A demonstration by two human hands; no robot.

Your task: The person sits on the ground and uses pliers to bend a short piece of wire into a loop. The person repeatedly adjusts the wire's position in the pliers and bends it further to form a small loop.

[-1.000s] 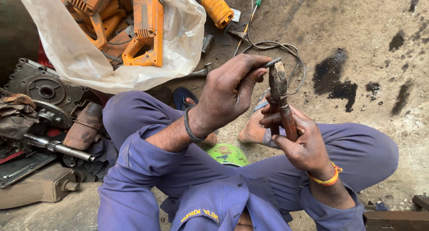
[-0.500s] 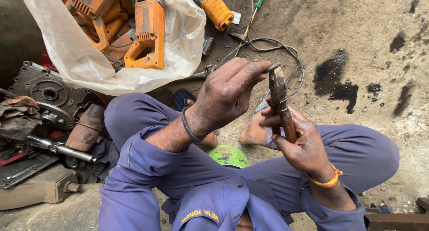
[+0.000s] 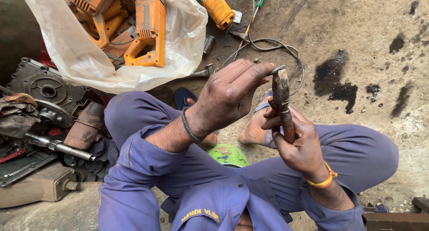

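While a pair of rusty pliers [image 3: 282, 107] is gripped upright in the right hand [image 3: 298, 146] above the lap, a small dark metal piece [image 3: 276, 70] is pinched by the left hand [image 3: 232, 95] at the jaws. Seating it there appears underway; steady alignment would be needed before the handles are squeezed.
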